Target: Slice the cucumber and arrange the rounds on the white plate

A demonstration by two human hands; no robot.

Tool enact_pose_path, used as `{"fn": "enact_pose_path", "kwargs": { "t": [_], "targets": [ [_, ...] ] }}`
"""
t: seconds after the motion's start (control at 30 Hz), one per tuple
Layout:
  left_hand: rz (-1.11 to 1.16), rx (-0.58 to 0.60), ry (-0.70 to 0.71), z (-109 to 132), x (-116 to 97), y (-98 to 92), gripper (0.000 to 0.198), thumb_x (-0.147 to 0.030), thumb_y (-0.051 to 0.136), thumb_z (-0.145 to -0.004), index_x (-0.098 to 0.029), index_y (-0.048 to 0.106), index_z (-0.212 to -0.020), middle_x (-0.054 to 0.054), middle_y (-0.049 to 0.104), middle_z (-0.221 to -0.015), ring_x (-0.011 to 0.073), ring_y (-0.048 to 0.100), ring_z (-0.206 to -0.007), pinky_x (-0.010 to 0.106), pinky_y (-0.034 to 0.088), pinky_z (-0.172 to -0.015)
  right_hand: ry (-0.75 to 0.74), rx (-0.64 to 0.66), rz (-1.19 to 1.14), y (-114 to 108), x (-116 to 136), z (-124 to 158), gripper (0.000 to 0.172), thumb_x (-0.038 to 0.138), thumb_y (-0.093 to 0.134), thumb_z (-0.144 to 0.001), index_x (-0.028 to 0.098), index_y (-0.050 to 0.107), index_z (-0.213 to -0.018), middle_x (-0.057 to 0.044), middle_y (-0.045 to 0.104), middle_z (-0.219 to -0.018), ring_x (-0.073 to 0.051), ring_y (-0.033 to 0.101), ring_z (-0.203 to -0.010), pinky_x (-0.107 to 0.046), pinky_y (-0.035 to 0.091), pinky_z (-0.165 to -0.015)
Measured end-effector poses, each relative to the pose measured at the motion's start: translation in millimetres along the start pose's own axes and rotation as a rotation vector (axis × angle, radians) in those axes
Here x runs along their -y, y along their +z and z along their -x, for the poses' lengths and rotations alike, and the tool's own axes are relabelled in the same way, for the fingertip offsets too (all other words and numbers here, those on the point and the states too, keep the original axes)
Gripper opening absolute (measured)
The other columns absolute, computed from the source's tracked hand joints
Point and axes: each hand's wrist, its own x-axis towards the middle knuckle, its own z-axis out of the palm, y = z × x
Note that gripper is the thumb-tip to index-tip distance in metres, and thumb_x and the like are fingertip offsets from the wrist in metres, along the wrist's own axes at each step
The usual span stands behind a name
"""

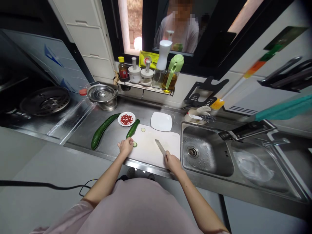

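Note:
My right hand (173,162) is wrapped round the handle of a kitchen knife (160,147), whose blade points away over the white cutting board (156,156). At the board's left edge, my left hand (125,147) has its fingers curled at the near end of a green cucumber (133,128); the hand hides that end. Beside those fingertips shows a pale round cut face of cucumber (135,144), either a slice or the end of a piece. Farther back on the board lies one thin cucumber slice (143,129).
Left of the board are a long whole cucumber (103,131) and a plate of chopped red pieces (126,119). Behind it stands a white plate (161,121). The sink (207,149) adjoins on the right. A condiment rack (146,85), steel pot (103,96) and stove burner (46,100) are farther off.

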Motion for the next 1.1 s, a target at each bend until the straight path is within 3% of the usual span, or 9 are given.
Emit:
{"fn": "enact_pose_path", "kwargs": {
  "t": [0.3,0.53,0.77,0.93,1.1],
  "targets": [
    [-0.018,-0.056,0.051,-1,1,6.6,0.019,-0.025,0.057,-0.082,-0.027,0.066,-0.098,0.005,0.069,-0.102,0.0260,0.056,-0.104,0.040,0.032,-0.089,0.017,0.005,-0.017,1,-2,-1,0.028,0.028,0.027,-0.099,0.018,0.046,-0.116,-0.012,0.070,-0.094,-0.023,0.067,-0.090,-0.028,0.040,-0.070],
    [0.058,-0.191,0.117,-20,-41,16.8,0.025,-0.028,0.052,-0.086,-0.026,0.065,-0.107,0.007,0.066,-0.106,0.0252,0.056,-0.106,0.040,0.035,-0.091,0.020,0.002,-0.051,0,-1,-2,0.027,0.025,0.028,-0.098,0.017,0.047,-0.116,-0.013,0.069,-0.093,-0.022,0.067,-0.089,-0.028,0.040,-0.071],
    [-0.093,-0.109,0.245,-55,-72,16.2,0.040,-0.022,0.049,-0.087,-0.021,0.056,-0.126,0.013,0.057,-0.120,0.0248,0.056,-0.110,0.034,0.040,-0.092,0.012,0.005,-0.046,4,-2,-4,0.028,0.023,0.029,-0.098,0.017,0.046,-0.119,-0.014,0.070,-0.093,-0.024,0.068,-0.089,-0.030,0.041,-0.071],
    [-0.223,-0.009,0.254,-69,-80,18.2,0.034,-0.023,0.044,-0.090,-0.019,0.057,-0.121,0.014,0.051,-0.124,0.0237,0.061,-0.101,0.032,0.044,-0.086,0.018,-0.001,-0.043,4,-1,-4,0.029,0.021,0.029,-0.097,0.018,0.046,-0.119,-0.014,0.070,-0.093,-0.024,0.068,-0.090,-0.030,0.041,-0.073],
    [-0.225,0.003,0.233,-78,-82,24.0,0.030,-0.022,0.044,-0.090,-0.018,0.059,-0.116,0.014,0.052,-0.122,0.0232,0.062,-0.098,0.032,0.045,-0.083,0.019,0.014,-0.046,5,-2,-4,0.028,0.023,0.030,-0.097,0.018,0.045,-0.121,-0.015,0.069,-0.095,-0.023,0.067,-0.090,-0.030,0.041,-0.073]
  ]
}}
